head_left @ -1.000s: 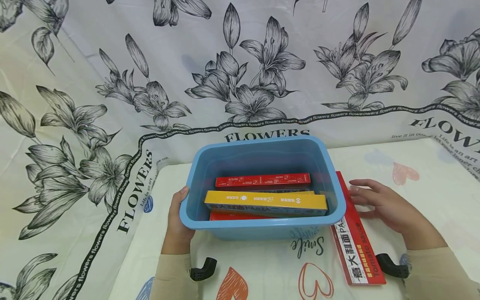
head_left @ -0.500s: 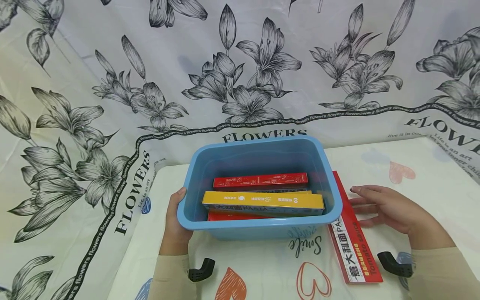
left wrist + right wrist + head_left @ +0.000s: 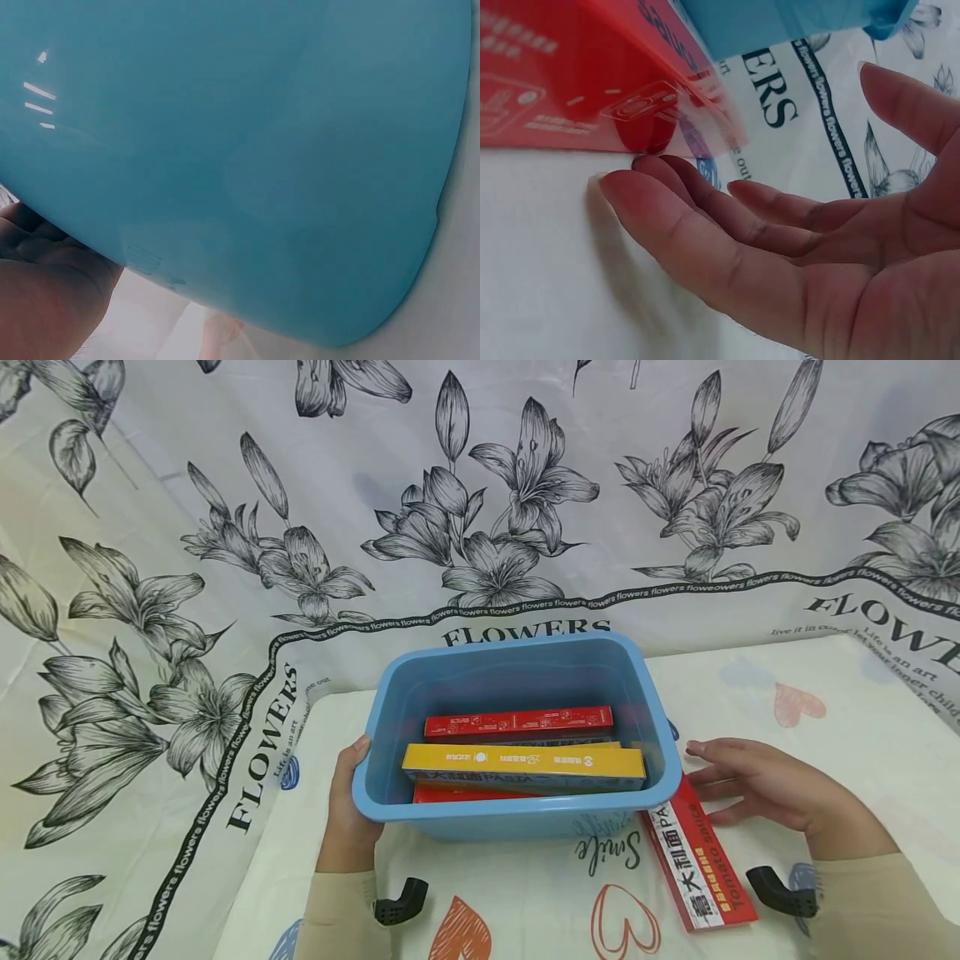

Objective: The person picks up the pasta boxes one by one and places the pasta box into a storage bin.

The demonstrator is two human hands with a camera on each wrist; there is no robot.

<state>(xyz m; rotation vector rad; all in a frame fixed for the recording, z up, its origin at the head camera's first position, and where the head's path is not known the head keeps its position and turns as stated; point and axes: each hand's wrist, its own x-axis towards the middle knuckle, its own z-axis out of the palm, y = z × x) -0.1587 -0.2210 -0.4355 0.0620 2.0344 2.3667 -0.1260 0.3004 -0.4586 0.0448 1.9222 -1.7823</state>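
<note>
A blue plastic tub [image 3: 495,810] stands on the cloth in the middle of the head view. My left hand [image 3: 354,806] holds its left side, a fingertip up at the rim and the other fingers mostly hidden behind the wall. At the tub's right lies a red pasta box [image 3: 708,868], its far end hidden by the tub. My right hand [image 3: 772,785] is beside that box, fingers relaxed and spread; in the right wrist view the fingertips [image 3: 626,191] come right to the box's lower edge. Inside the tub are a yellow pasta box [image 3: 525,758] and red boxes [image 3: 517,722].
White cloth with hearts and lettering [image 3: 630,935] covers the surface. Behind it hangs a flower-printed sheet [image 3: 517,510], also down the left side. Black curved pieces [image 3: 401,902] stick out at both wrists.
The red pasta box beside the tub has shifted left, and its far end has gone out of sight behind the tub. My right hand has moved slightly left with it. My left hand stays put.
</note>
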